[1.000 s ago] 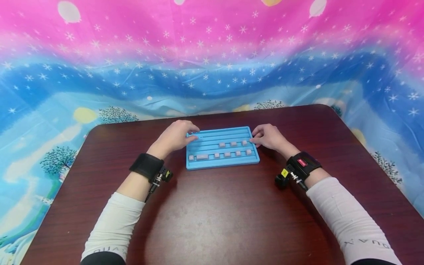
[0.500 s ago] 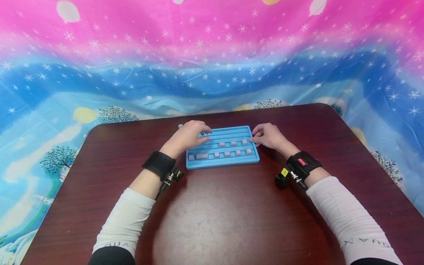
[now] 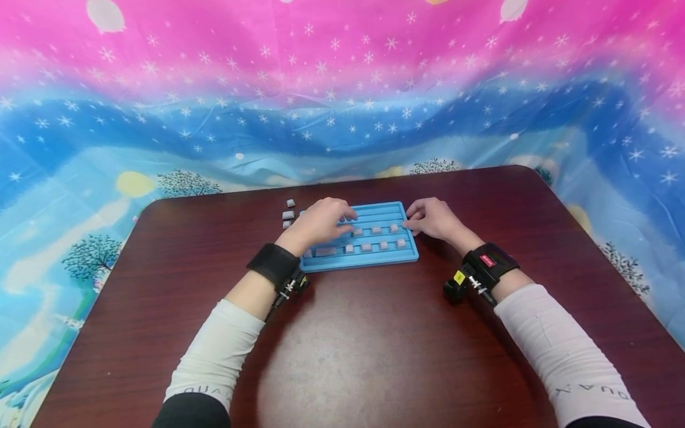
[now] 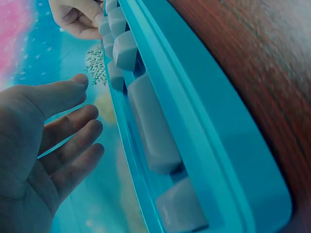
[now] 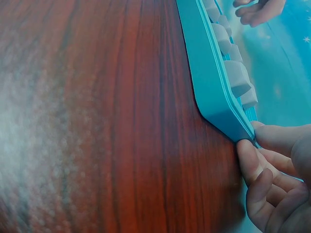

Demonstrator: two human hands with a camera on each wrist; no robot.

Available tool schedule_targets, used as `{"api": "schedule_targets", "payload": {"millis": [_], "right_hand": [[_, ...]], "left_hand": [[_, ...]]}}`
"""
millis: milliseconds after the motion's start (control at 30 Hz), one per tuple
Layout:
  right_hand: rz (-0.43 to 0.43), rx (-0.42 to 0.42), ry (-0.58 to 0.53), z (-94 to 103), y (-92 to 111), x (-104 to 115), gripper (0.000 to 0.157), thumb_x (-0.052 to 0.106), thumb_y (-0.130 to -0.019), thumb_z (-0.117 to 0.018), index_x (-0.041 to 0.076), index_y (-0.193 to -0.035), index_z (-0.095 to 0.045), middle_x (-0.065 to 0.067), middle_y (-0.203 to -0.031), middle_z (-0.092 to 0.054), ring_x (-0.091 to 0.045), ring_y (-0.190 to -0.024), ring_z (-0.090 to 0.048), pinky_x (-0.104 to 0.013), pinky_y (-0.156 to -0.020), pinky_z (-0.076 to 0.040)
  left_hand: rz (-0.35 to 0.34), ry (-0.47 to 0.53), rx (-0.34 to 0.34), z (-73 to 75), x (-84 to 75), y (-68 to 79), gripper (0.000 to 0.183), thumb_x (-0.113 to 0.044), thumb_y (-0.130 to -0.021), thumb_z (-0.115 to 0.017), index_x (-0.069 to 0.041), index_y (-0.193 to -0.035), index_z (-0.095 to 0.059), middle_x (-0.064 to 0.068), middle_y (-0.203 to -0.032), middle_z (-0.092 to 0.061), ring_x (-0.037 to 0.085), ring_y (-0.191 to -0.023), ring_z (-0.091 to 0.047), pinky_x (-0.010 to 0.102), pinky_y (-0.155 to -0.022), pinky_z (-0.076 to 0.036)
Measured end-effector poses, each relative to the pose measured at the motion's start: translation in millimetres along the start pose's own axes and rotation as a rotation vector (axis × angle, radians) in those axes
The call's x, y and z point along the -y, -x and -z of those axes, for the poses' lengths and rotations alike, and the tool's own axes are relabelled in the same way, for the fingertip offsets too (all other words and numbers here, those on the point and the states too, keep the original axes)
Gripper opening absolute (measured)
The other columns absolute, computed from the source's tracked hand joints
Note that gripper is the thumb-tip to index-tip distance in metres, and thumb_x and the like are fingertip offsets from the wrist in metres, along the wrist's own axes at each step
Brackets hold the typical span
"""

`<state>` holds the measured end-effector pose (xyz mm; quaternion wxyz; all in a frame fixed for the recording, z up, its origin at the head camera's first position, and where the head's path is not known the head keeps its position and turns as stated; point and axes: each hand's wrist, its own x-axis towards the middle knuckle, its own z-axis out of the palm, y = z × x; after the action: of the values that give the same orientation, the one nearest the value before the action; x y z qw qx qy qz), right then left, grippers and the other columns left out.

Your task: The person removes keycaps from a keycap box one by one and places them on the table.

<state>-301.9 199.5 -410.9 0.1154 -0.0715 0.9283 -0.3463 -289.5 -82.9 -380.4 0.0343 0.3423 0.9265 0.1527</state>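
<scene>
A light blue keycap tray [image 3: 369, 260] with ridged rows lies on the table, several grey keycaps [image 3: 366, 247] standing in two of its rows. My left hand [image 3: 323, 220] hovers over the tray's left half, thumb and fingers apart. The left wrist view shows nothing between those fingers, and a long grey keycap [image 4: 153, 126] sits in the row beside them. At the tray's right edge my right hand [image 3: 433, 219] pinches the rim between thumb and fingers. In the right wrist view the thumb [image 5: 277, 138] lies on the inner side of the rim.
Left of the tray, three loose grey keycaps [image 3: 288, 215] lie on the dark wooden table [image 3: 364, 345]. A patterned cloth [image 3: 321, 119] hangs behind the table's far edge.
My left hand has moved right from the tray's left edge to over its rows, uncovering the loose keycaps on the table. The right hand stays on the rim.
</scene>
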Motion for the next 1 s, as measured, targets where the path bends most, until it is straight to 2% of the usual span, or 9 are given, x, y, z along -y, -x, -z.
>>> {"api": "schedule_targets", "payload": {"millis": [333,567,1000], "right_hand": [[-0.005,-0.001,-0.002,1.0,-0.4,0.1,0.031,0.022,-0.086,-0.07,0.002,-0.108,-0.063,-0.014,-0.093,-0.07,-0.017,-0.068,-0.067,-0.033,-0.07,-0.057],[0.001,-0.006,0.009,-0.1,-1.6,-1.9,0.031,0.024,-0.086,-0.07,0.003,-0.108,-0.063,-0.012,-0.091,-0.071,-0.016,-0.068,-0.068,-0.032,-0.069,-0.056],[0.008,0.0,0.002,0.6,-0.8,0.0,0.03,0.022,-0.086,-0.07,0.002,-0.108,-0.063,-0.012,-0.091,-0.071,-0.016,-0.068,-0.068,-0.032,-0.068,-0.056]], "left_hand": [[-0.011,-0.01,0.009,-7.7,-6.5,-10.1,0.031,-0.028,-0.089,-0.067,-0.015,-0.117,-0.069,0.001,-0.113,-0.068,0.014,-0.104,-0.061,0.032,-0.09,-0.05],[0.001,-0.043,0.046,-12.3,-8.7,-16.4,0.028,-0.025,-0.09,-0.066,-0.018,-0.117,-0.07,-0.002,-0.115,-0.069,0.011,-0.103,-0.062,0.029,-0.09,-0.051],[-0.001,-0.026,0.072,-13.3,-10.7,-18.9,0.027,-0.02,-0.09,-0.065,-0.02,-0.116,-0.071,-0.004,-0.116,-0.069,0.01,-0.107,-0.062,0.028,-0.093,-0.051]]}}
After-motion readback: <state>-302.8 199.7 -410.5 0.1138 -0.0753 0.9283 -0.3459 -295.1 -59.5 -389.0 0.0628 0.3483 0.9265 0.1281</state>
